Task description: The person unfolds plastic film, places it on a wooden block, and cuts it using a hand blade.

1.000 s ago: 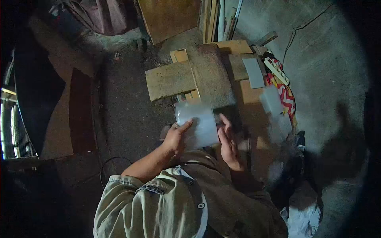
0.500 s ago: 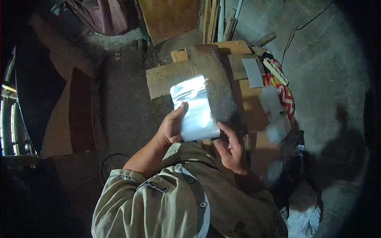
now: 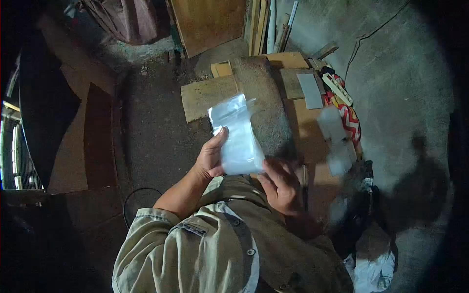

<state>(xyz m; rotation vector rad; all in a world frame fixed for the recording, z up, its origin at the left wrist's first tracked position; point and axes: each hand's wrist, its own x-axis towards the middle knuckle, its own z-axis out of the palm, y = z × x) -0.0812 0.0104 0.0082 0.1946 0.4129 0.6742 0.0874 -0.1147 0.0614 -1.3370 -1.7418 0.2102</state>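
Observation:
My left hand (image 3: 212, 154) grips a stack of clear plastic bags (image 3: 237, 139) by its left side, thumb on top. The bags look glossy and flat, and the top edge shows a loose, slightly fanned layer. At the lower right corner of the stack is my right hand (image 3: 282, 188), its thumb and forefinger closed about that corner. Those fingertips are a little blurred. Beneath the bags lies a long, dark, worn board or padded surface (image 3: 259, 83).
Cardboard pieces (image 3: 207, 97) lie around the board. To the right are more clear bags (image 3: 332, 124), a pale flat sheet (image 3: 310, 91), a white power strip (image 3: 337, 89) and a red patterned cloth (image 3: 351, 122). A white sack (image 3: 373, 271) sits low on the right.
My right hand has moved slightly left, its thumb and forefinger closing on the corner of the bags. The top layer has shifted a little, and the glare on the stack has dimmed.

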